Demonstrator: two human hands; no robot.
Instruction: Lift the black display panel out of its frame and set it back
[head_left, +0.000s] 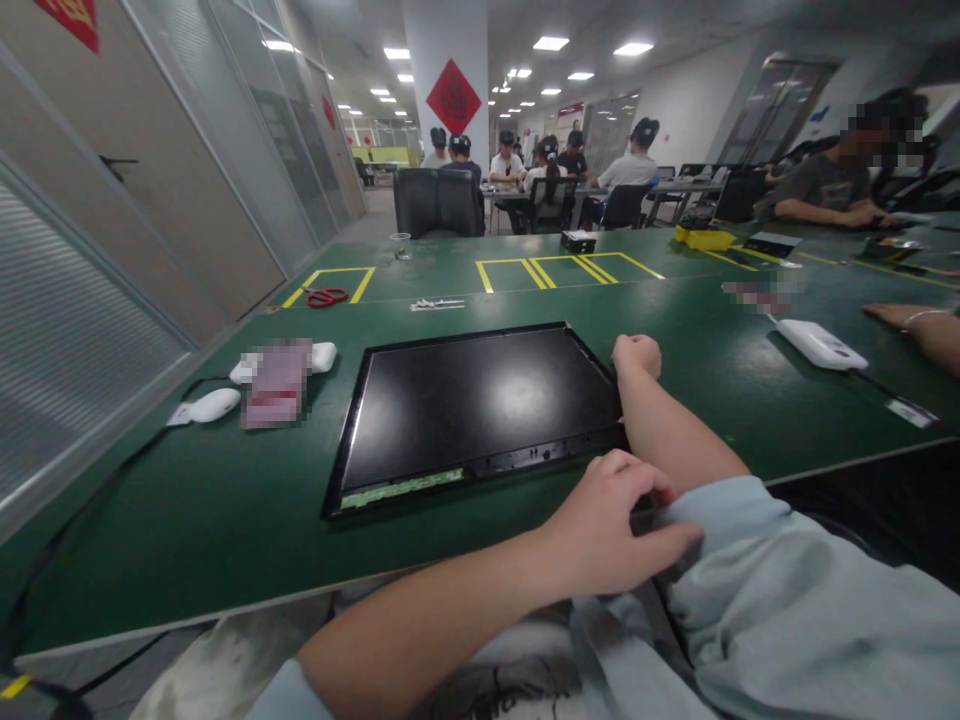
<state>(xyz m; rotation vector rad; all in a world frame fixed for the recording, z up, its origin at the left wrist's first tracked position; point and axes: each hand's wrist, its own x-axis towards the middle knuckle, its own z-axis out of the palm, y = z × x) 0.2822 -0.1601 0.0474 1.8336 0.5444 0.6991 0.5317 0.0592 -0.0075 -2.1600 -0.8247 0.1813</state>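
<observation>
A flat display panel with a black frame lies face up on the green table, a strip of green circuit board showing along its near left edge. Beside the panel's right edge, my right hand rests on the table with its fingers curled closed; whatever may be inside them is hidden. My left hand is off the panel's near right corner, close against my right forearm and sleeve. Its thumb is stretched away from the bent fingers, and nothing shows between them.
Red-handled scissors and thin white pieces lie beyond the panel. White devices with cables are at left, another white device at right. A clear cup stands farther back. Another person's hand reaches in at right.
</observation>
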